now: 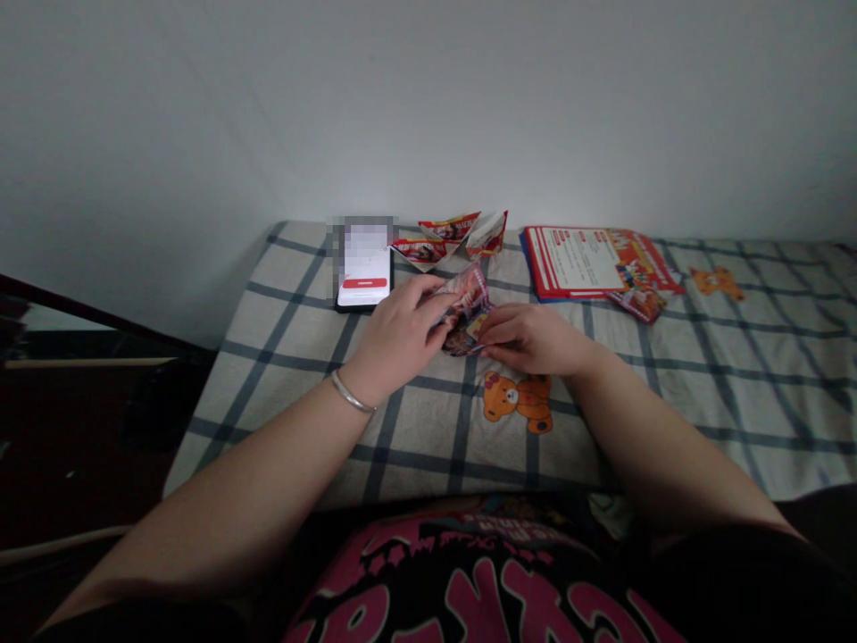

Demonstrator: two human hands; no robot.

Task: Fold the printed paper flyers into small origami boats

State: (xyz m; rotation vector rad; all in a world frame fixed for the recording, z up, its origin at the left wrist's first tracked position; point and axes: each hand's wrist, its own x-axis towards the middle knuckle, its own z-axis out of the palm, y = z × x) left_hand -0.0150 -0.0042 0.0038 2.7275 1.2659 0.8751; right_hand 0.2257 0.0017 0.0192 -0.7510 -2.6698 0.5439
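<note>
Between my two hands is a folded, creased piece of colourful printed paper (474, 288) with a picture on it. The fingers of my left hand (410, 329) grip its left side; a silver bangle sits on that wrist. From the right, my right hand (532, 338) pinches the paper's lower right part with thumb and fingers. Just beyond the paper stand several folded red-and-white paper pieces (428, 252), bent into peaks. The fingertips partly hide how the paper is folded.
A phone (365, 268) with a lit screen lies left of the folded pieces. To the right rest a stack of red printed sheets (576, 263) and a small folded paper (643, 304). A checked cloth with bears (301, 357) covers the surface, which meets a pale wall (428, 107).
</note>
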